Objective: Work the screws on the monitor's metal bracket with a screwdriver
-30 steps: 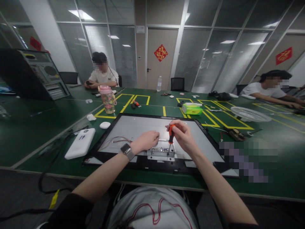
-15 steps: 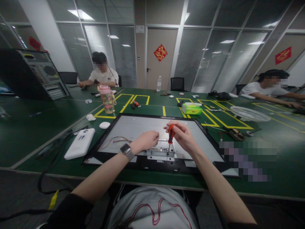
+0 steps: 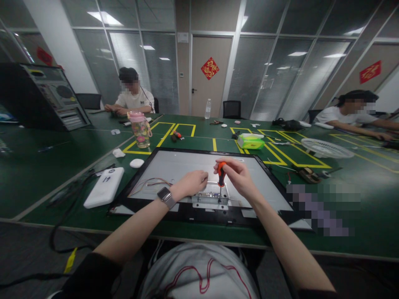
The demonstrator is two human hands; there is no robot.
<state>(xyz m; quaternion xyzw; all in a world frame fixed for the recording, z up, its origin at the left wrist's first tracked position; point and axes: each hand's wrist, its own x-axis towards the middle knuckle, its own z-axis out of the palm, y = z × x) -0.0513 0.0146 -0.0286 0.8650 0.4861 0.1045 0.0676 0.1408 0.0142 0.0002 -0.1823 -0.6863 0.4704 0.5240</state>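
A flat monitor panel (image 3: 174,166) lies face down on the green table, its grey metal back up inside a black frame. My right hand (image 3: 238,178) is closed round an orange-handled screwdriver (image 3: 221,173), held upright with its tip on a metal bracket (image 3: 212,199) near the panel's front edge. My left hand (image 3: 190,182), with a watch on the wrist, rests curled on the panel beside the bracket, its fingers pressed together near the screwdriver shaft. Thin wires (image 3: 149,182) run over the panel to the left of that hand.
A white box (image 3: 104,187) and black cables lie left of the panel. Behind it stand a pink bottle (image 3: 139,129), a green tissue pack (image 3: 251,142) and a white fan grille (image 3: 327,148). A computer case (image 3: 46,97) stands far left. Two other people sit at the table's far side.
My right hand and the screwdriver have shifted slightly left and stand more upright over the bracket. My left hand has stayed put.
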